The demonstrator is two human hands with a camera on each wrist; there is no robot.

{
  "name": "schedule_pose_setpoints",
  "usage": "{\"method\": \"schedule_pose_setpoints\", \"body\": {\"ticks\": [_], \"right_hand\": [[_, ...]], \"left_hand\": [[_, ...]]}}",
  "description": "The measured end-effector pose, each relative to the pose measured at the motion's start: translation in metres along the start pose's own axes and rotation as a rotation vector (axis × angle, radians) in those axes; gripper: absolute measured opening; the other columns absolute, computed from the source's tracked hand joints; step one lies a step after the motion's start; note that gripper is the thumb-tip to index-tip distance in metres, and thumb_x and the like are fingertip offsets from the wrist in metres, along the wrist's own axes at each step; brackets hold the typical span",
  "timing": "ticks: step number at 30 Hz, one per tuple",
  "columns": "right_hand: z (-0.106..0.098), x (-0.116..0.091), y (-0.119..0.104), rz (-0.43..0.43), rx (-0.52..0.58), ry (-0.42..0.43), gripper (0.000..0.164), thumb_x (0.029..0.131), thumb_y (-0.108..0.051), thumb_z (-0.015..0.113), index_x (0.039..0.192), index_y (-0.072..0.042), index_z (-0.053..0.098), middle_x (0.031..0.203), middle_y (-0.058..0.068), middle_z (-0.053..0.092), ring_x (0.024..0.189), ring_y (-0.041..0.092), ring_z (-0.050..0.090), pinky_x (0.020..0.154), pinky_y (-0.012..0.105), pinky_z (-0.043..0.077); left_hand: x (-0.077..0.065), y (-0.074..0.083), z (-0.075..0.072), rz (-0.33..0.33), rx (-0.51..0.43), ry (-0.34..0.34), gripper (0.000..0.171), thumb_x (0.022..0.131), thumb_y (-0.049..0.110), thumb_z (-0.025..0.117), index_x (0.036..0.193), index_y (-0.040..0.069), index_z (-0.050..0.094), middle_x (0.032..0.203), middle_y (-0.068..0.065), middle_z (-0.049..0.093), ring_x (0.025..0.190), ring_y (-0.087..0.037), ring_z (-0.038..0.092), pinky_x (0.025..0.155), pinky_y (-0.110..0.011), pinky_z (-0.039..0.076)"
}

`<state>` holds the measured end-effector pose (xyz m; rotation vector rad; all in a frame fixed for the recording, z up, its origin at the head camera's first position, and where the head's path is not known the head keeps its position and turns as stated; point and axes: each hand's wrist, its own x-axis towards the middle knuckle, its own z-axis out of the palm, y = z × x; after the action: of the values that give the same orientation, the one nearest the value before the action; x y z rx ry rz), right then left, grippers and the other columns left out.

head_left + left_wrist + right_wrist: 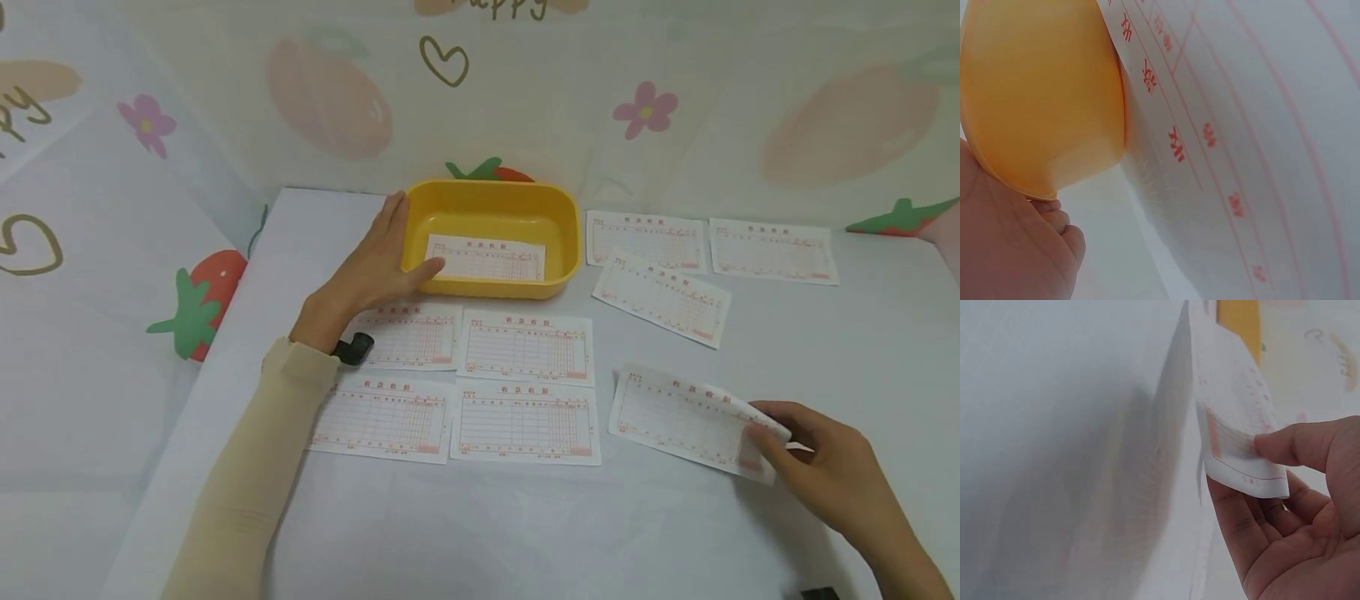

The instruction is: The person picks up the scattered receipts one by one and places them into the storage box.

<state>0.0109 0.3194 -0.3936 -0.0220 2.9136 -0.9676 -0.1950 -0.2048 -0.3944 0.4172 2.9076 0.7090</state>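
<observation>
One yellow tray point(492, 204) is set at the back of the white tabletop point(540, 533); inside, one printed slip point(487, 260) is seen. Outside, eight slips are counted: four below the tray in two rows of two, three to its right, one of them tilted, and one held slip point(678, 417). Its raised right end is pinched between thumb and fingers by the right hand point(836, 467). The tray's left corner is gripped by the left hand point(367, 271), thumb over the rim.
</observation>
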Motion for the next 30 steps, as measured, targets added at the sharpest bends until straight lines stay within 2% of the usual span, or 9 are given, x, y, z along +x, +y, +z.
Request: {"method": "schedule_pose_setpoints", "body": {"ticks": [1, 5, 8, 12, 17, 20, 24, 27, 30], "right_hand": [[0.000, 0.001, 0.000, 0.009, -0.005, 0.001, 0.033, 0.101, -0.025, 0.074, 0.127, -0.004, 0.073, 0.125, 0.030, 0.073, 0.081, -0.020, 0.061, 0.064, 0.008, 0.055], [0.001, 0.001, -0.001, 0.043, 0.000, 0.027, 0.032, 0.098, -0.025, 0.078, 0.121, -0.004, 0.074, 0.113, 0.024, 0.079, 0.076, -0.016, 0.063, 0.059, 0.013, 0.054], [-0.001, 0.002, -0.002, 0.057, -0.001, 0.056, 0.029, 0.094, -0.026, 0.082, 0.115, -0.007, 0.076, 0.093, 0.000, 0.082, 0.070, -0.011, 0.064, 0.055, 0.017, 0.050], [-0.005, 0.005, -0.004, 0.073, 0.028, 0.071, 0.029, 0.091, -0.028, 0.085, 0.111, -0.008, 0.077, 0.082, -0.030, 0.071, 0.069, -0.009, 0.065, 0.054, 0.019, 0.049], [-0.009, 0.009, -0.005, 0.091, 0.064, 0.069, 0.031, 0.091, -0.030, 0.085, 0.109, -0.006, 0.076, 0.081, -0.032, 0.069, 0.071, -0.012, 0.066, 0.055, 0.018, 0.050], [-0.010, 0.012, -0.006, 0.106, 0.067, 0.062, 0.033, 0.092, -0.033, 0.085, 0.109, -0.005, 0.077, 0.081, -0.027, 0.071, 0.074, -0.015, 0.064, 0.057, 0.017, 0.051], [-0.009, 0.016, -0.008, 0.111, 0.057, 0.051, 0.040, 0.098, -0.034, 0.078, 0.115, 0.002, 0.077, 0.098, 0.005, 0.081, 0.075, -0.015, 0.065, 0.059, 0.015, 0.054], [-0.010, 0.019, -0.011, 0.092, 0.042, 0.060, 0.044, 0.102, -0.033, 0.072, 0.120, 0.007, 0.074, 0.111, 0.028, 0.077, 0.073, -0.014, 0.064, 0.059, 0.015, 0.056], [-0.011, 0.021, -0.013, 0.061, 0.036, 0.095, 0.042, 0.100, -0.030, 0.074, 0.121, 0.006, 0.074, 0.108, 0.029, 0.076, 0.075, -0.018, 0.062, 0.058, 0.015, 0.056]], "left_hand": [[0.000, 0.000, 0.000, 0.000, -0.001, 0.000, 0.110, 0.097, 0.067, 0.050, 0.170, 0.012, -0.011, 0.180, -0.008, -0.012, 0.169, -0.031, 0.000, 0.137, -0.054, 0.012], [0.000, 0.000, -0.001, -0.004, -0.007, -0.007, 0.111, 0.097, 0.068, 0.050, 0.170, 0.013, -0.012, 0.180, -0.007, -0.013, 0.169, -0.030, -0.001, 0.137, -0.054, 0.012], [0.001, 0.000, -0.002, -0.002, -0.007, -0.010, 0.111, 0.097, 0.069, 0.049, 0.170, 0.012, -0.012, 0.180, -0.007, -0.013, 0.169, -0.029, -0.003, 0.137, -0.053, 0.012], [0.001, 0.000, -0.002, -0.004, -0.007, -0.011, 0.111, 0.097, 0.069, 0.049, 0.170, 0.011, -0.012, 0.180, -0.007, -0.013, 0.169, -0.028, -0.003, 0.137, -0.053, 0.012], [0.000, -0.001, -0.001, -0.015, -0.012, -0.015, 0.111, 0.097, 0.068, 0.050, 0.170, 0.011, -0.012, 0.180, -0.006, -0.014, 0.169, -0.029, -0.002, 0.137, -0.052, 0.012], [0.001, -0.001, -0.001, -0.015, -0.009, -0.013, 0.111, 0.097, 0.068, 0.050, 0.170, 0.010, -0.012, 0.180, -0.006, -0.014, 0.169, -0.029, -0.002, 0.137, -0.052, 0.012], [0.001, -0.002, 0.000, -0.012, -0.012, -0.008, 0.112, 0.097, 0.068, 0.050, 0.170, 0.011, -0.011, 0.180, -0.006, -0.013, 0.169, -0.029, -0.002, 0.137, -0.052, 0.012], [0.002, -0.002, 0.000, -0.009, -0.016, -0.006, 0.111, 0.097, 0.068, 0.051, 0.170, 0.010, -0.010, 0.180, -0.006, -0.013, 0.169, -0.029, -0.001, 0.137, -0.052, 0.012], [0.001, -0.002, 0.000, -0.007, -0.017, -0.006, 0.112, 0.097, 0.067, 0.051, 0.170, 0.010, -0.010, 0.180, -0.006, -0.013, 0.169, -0.029, -0.001, 0.137, -0.052, 0.012]]}}
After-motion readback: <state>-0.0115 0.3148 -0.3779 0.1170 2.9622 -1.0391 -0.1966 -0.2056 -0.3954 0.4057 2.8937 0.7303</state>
